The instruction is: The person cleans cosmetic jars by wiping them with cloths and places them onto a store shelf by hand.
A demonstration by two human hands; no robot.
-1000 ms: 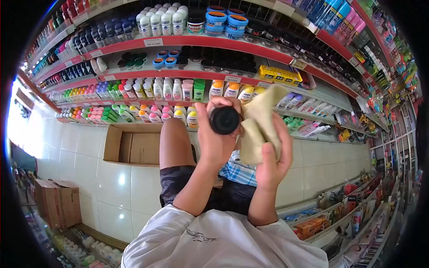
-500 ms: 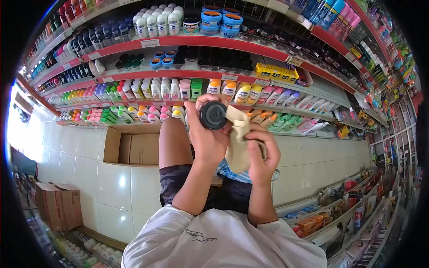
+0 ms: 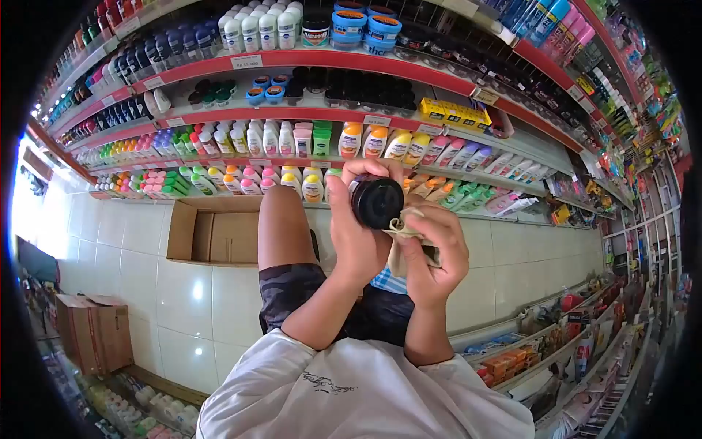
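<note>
My left hand is wrapped round a jar with a black lid, the lid facing up toward the camera. My right hand pinches a beige cloth, whose bunched upper end touches the lower right edge of the lid. Part of the cloth hangs below, between the two hands. A blue checked cloth shows beneath the hands, near my lap.
An open cardboard box lies on the tiled floor left of my knee. A closed carton stands farther left. Shelves of bottles and jars run across the front. Another shelf with goods is at the lower right.
The jar has moved a little right since the last frame and its lid has tilted. The cloth, spread wide at first, is now bunched lower, at the lid's edge.
</note>
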